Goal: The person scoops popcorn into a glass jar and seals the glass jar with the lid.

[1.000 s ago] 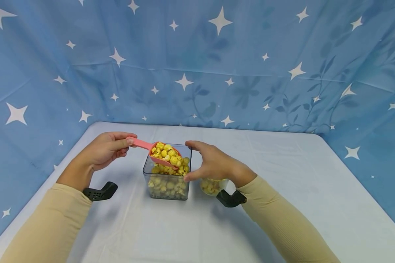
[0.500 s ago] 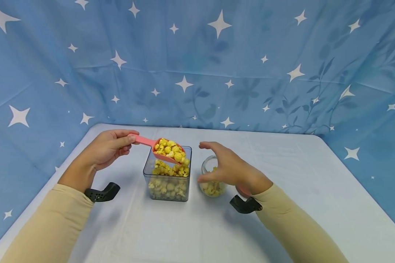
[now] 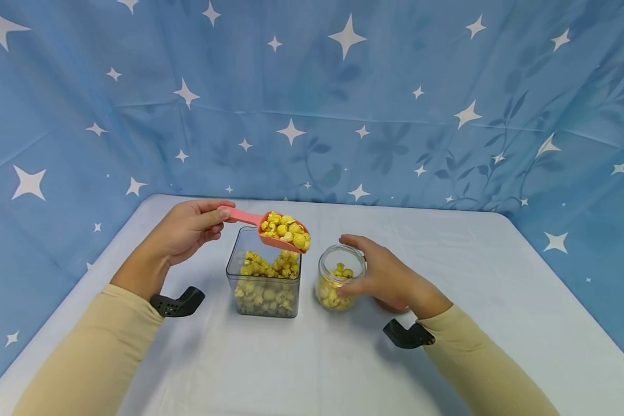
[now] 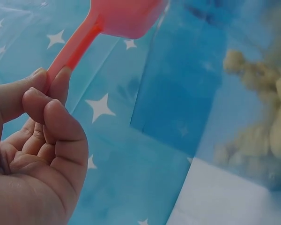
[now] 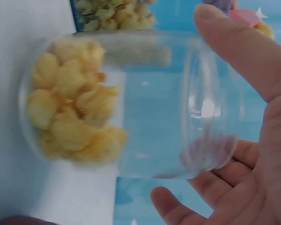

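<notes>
- Your left hand (image 3: 189, 231) grips narrow: thumb and forefinger pinch the end of the handle of the coral scoop (image 3: 248, 218), the other fingers curling below toward the palm.
- From that pinch the scoop reaches out to the right, its bowl sloping slightly down at the tip and heaped with yellow popcorn (image 3: 286, 229).
- Below the bowl, to the right of your left grip and nearer to you, stands the grey see-through square container (image 3: 265, 279), partly filled with popcorn. The scoop's tip shows over its right-hand rim.
- Your right hand (image 3: 385, 273) is set wide, thumb on the near side and fingers on the far side of the clear round jar (image 5: 154, 103); you cannot tell from these views whether the skin touches the glass.
- The jar stands upright just left of your right palm, its mouth uncovered between thumb and fingers, with popcorn in the lower part.
- The jar sits just beside the square container, between it and your right hand; the scoop's tip is up and to the left of your right thumb.
- Beneath your right wrist, partly hidden, lies a reddish round piece (image 3: 393, 305) on the white table (image 3: 260, 370).
</notes>
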The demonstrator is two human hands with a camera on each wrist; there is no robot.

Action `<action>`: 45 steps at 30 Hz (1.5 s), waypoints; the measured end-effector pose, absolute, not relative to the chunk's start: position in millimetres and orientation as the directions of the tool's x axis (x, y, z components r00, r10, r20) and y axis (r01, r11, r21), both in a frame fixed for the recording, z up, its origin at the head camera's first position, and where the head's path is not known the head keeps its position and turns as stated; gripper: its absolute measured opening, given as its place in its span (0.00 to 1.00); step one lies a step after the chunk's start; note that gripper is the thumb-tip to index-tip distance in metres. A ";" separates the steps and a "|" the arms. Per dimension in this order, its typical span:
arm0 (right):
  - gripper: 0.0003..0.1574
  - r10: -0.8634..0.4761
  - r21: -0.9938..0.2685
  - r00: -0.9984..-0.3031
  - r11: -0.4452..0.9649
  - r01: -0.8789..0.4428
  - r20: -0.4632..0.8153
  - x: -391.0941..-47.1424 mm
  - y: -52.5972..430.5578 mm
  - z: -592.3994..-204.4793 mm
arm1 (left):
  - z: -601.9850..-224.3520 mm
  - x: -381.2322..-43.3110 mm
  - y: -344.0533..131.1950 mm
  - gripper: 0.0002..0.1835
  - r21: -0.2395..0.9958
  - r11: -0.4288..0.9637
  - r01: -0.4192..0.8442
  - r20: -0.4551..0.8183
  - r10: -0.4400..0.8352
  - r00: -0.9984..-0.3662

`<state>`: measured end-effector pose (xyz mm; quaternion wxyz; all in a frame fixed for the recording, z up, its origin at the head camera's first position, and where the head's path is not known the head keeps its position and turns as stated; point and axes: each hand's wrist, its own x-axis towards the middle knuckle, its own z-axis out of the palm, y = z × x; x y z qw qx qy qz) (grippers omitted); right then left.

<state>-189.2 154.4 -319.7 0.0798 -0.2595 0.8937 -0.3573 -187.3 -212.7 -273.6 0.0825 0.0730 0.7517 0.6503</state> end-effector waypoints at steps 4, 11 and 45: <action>0.65 -0.490 -0.736 -0.872 0.588 -0.337 0.008 -188.5 157.0 -329.3 | -272.5 -189.7 -203.1 0.24 0.991 0.130 0.012 -0.018 0.229 -0.973; 0.67 -0.456 -0.761 -0.890 0.585 -0.280 -0.023 -189.3 157.7 -334.7 | -271.4 -192.5 -186.7 0.24 0.993 0.121 0.015 -0.015 0.243 -0.970; 0.67 -0.465 -0.750 -0.885 0.587 -0.305 -0.004 -189.1 158.9 -338.2 | -267.4 -201.1 -152.4 0.22 0.952 0.302 0.043 -0.029 0.230 -0.973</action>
